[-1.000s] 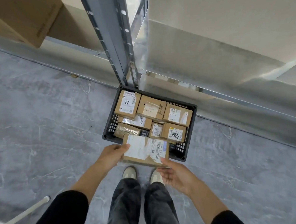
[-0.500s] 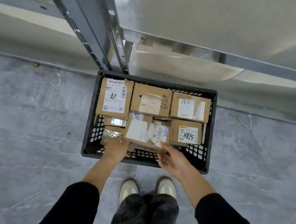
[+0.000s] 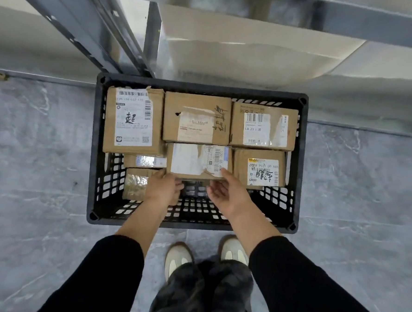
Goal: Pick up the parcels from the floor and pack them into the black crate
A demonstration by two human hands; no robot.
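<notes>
middle parcel [image 3: 199,160], torn white label up, is inside the black crate [image 3: 194,214], centre of the near row. What it rests on is hidden. near to far:

- pale shoes [image 3: 176,259] and dark trousers [image 3: 199,293] at the bottom, toes just short of the crate's near wall. grey marbled floor [image 3: 32,166] all round.
- black sleeves [image 3: 94,283] end near the elbows. both bare forearms reach over the near wall.
- strip of bare slotted crate bottom between the near wall and the parcels.
- taped parcel [image 3: 135,184] near left, touching the left hand's outer side. small parcel [image 3: 143,160] just behind it. both sit lower than the middle parcel.
- scribbled parcel [image 3: 258,168] tight against the middle parcel's right side.
- far row of three, side by side: far-left parcel [image 3: 133,120], far-middle parcel [image 3: 196,117], far-right parcel [image 3: 263,124]. the middle parcel's far edge butts the far-middle one, so it's boxed in on three sides.
- grey rack upright [image 3: 110,33] rises at the crate's far-left corner. a rack beam [image 3: 336,20] crosses top right.

hands:
- left hand [image 3: 163,188]: back up, thumb on the middle parcel's near-left corner, fingers curled under its near edge, gripping.
- right hand [image 3: 226,193]: palm turned left, fingers loosely curved and apart from the box. only the thumb tip touches the near-right corner. holds nothing.
</notes>
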